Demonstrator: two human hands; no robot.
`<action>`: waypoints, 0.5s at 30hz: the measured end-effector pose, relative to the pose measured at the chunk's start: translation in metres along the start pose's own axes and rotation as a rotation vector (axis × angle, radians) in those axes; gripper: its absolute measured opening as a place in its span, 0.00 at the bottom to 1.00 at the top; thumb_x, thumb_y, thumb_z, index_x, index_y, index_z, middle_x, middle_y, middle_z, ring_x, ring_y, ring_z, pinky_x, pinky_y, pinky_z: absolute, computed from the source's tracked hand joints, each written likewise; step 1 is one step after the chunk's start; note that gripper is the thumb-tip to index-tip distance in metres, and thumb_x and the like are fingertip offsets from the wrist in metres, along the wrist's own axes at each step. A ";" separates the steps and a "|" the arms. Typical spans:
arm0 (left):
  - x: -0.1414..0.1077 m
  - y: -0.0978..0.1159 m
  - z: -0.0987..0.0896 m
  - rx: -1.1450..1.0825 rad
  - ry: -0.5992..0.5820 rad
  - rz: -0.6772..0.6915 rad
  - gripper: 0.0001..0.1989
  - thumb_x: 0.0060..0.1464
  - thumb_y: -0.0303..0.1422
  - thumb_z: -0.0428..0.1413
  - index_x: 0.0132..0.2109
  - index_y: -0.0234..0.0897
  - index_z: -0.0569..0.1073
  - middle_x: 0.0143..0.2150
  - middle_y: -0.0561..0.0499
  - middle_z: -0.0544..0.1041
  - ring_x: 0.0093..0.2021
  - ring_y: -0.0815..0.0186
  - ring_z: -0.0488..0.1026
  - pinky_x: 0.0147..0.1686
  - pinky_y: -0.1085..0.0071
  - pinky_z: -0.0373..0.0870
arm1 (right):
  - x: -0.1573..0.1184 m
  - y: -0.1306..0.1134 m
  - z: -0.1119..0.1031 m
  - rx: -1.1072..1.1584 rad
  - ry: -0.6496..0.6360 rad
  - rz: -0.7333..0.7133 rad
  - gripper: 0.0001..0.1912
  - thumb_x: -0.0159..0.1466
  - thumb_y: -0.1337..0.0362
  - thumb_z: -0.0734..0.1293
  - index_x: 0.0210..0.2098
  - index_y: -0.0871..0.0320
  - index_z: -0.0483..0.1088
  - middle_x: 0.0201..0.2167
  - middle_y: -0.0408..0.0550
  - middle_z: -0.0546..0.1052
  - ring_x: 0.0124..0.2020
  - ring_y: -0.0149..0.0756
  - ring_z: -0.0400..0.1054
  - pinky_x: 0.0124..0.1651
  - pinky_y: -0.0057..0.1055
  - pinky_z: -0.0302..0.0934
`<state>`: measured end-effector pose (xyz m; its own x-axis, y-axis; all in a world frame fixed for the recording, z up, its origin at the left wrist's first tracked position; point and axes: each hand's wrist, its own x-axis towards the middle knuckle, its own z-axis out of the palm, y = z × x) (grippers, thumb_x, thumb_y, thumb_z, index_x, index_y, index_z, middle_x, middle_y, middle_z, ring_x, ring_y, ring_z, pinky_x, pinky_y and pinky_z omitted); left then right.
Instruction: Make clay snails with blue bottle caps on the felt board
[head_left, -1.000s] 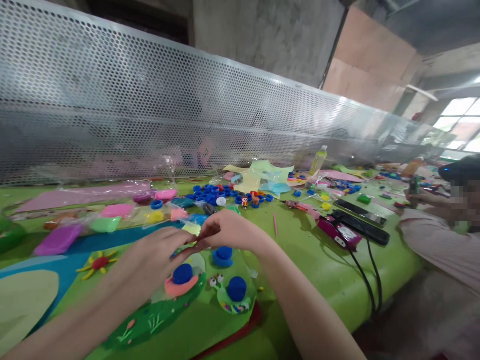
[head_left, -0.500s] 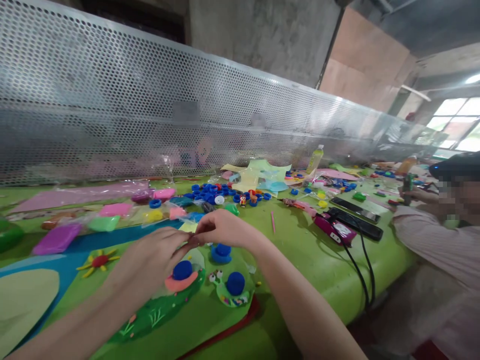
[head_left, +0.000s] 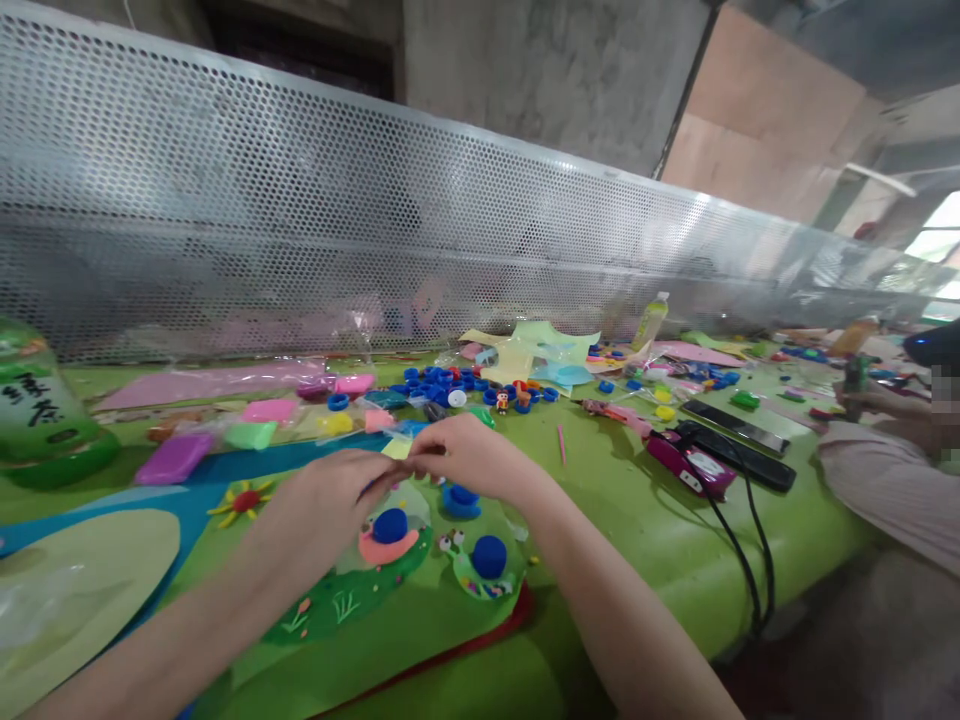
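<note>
My left hand (head_left: 337, 492) and my right hand (head_left: 466, 455) meet fingertip to fingertip above the green craft sheet (head_left: 420, 625). Their fingers are closed, and whatever lies between them is hidden or too small to name. Below them on the sheet are a pink clay snail with a blue cap shell (head_left: 390, 526) and a green snail with eyes and a blue cap (head_left: 489, 557). Another blue cap piece (head_left: 460, 500) sits just under my right hand. A yellow clay sun with a red centre (head_left: 246, 500) is left of my left hand.
Blue caps (head_left: 442, 383) and clay packets (head_left: 176, 458) lie behind. A green-labelled bottle (head_left: 45, 410) stands at left. At right are a purple box (head_left: 690, 465), phones (head_left: 735, 425) with black cables, and a person's sleeve (head_left: 892, 485). A perforated metal panel (head_left: 300, 220) runs behind.
The view has swung left, so the scene sits further right and the large bottle shows more. My hands stay together over the sheet, with the fingers slightly shifted.
</note>
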<state>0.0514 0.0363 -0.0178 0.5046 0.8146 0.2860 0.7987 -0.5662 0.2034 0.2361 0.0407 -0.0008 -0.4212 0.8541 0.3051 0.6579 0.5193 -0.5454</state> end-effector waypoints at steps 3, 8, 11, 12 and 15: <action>0.001 -0.009 -0.008 0.077 0.037 -0.081 0.19 0.56 0.35 0.40 0.40 0.38 0.75 0.43 0.44 0.76 0.39 0.56 0.74 0.34 0.63 0.68 | 0.001 0.014 -0.016 -0.097 0.301 0.154 0.07 0.60 0.67 0.61 0.29 0.61 0.71 0.29 0.46 0.74 0.28 0.30 0.64 0.30 0.24 0.54; 0.005 -0.025 -0.013 0.099 0.040 -0.137 0.20 0.57 0.36 0.39 0.44 0.38 0.73 0.43 0.44 0.77 0.38 0.57 0.74 0.35 0.64 0.67 | -0.010 0.058 -0.058 -0.097 0.525 0.398 0.11 0.60 0.63 0.60 0.29 0.63 0.72 0.25 0.47 0.74 0.23 0.30 0.65 0.28 0.25 0.55; 0.005 -0.025 -0.014 0.096 0.034 -0.150 0.19 0.57 0.35 0.39 0.45 0.38 0.72 0.42 0.45 0.77 0.38 0.58 0.74 0.34 0.66 0.66 | -0.020 0.079 -0.077 -0.126 0.567 0.525 0.10 0.57 0.65 0.64 0.24 0.64 0.73 0.20 0.46 0.72 0.22 0.32 0.64 0.27 0.26 0.54; 0.004 -0.023 -0.015 0.095 0.033 -0.154 0.20 0.58 0.35 0.38 0.45 0.38 0.72 0.42 0.45 0.77 0.37 0.58 0.74 0.33 0.66 0.66 | -0.023 0.084 -0.081 -0.136 0.586 0.564 0.09 0.57 0.66 0.64 0.25 0.64 0.73 0.20 0.46 0.72 0.23 0.32 0.65 0.27 0.26 0.54; 0.003 -0.019 -0.017 0.087 0.018 -0.155 0.19 0.58 0.37 0.39 0.39 0.37 0.73 0.36 0.46 0.77 0.32 0.62 0.73 0.30 0.69 0.65 | -0.030 0.096 -0.087 -0.132 0.591 0.669 0.07 0.58 0.67 0.64 0.31 0.65 0.72 0.25 0.45 0.73 0.27 0.31 0.66 0.30 0.26 0.58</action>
<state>0.0322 0.0480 -0.0052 0.3682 0.8884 0.2742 0.8923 -0.4205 0.1643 0.3659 0.0674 0.0056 0.4410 0.8357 0.3273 0.7320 -0.1238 -0.6700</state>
